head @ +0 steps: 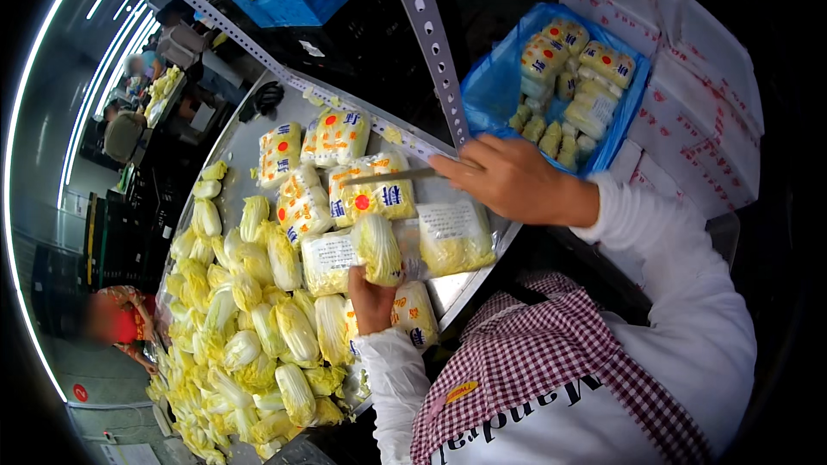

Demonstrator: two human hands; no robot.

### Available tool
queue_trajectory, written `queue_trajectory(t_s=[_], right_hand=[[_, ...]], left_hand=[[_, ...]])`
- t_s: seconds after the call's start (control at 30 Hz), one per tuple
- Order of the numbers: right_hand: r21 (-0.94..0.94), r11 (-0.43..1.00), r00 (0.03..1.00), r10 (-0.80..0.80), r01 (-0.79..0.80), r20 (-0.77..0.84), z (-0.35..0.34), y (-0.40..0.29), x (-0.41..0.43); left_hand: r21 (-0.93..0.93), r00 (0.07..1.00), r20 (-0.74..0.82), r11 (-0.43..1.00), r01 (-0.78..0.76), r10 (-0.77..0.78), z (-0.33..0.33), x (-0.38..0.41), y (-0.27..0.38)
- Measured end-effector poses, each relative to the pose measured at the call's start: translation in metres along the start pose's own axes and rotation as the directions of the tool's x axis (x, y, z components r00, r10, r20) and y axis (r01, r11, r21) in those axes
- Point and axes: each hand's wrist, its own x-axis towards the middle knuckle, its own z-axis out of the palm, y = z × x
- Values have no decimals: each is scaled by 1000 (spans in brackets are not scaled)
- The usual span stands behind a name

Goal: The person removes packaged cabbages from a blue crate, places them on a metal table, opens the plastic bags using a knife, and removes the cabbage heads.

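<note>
My left hand [373, 300] grips a small napa cabbage [377, 249] from below, above the bagged cabbages. In my right hand [517, 174] is a knife [394, 175], its narrow blade pointing left over a printed plastic bag of cabbages [378, 197]. The blade and the held cabbage are apart. Close by my left hand lie a bag with a white printed label [328, 261] and another printed bag [415, 313], partly covered by that hand. A labelled bag [455, 236] rests below my right hand. Loose napa cabbages [242, 349] are heaped to the left.
A perforated metal post [429, 32] rises at the metal table's [452, 290] far edge. Beyond stands a box lined with blue plastic [494, 106], holding bagged cabbages, beside white printed cartons [701, 97]. A black glove-like item [263, 100] lies at the back. Another person [126, 320] is at left.
</note>
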Motion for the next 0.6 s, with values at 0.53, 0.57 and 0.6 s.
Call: queue_trajectory(t_s=[0.53,0.57,0.6], right_hand=[[510,633,800,334,-583,499,125,-79,-24],[585,161,607,220,-795,764,121,-96,-4],[600,304,669,237,-740,705,137,-106,0]], left_hand=[[-514,926,20,798,-315,378,7,-82,49],[-534,925,26,787,-308,380,4,-84,47],[-555,930,55,785,-275,364,11,-82,43]])
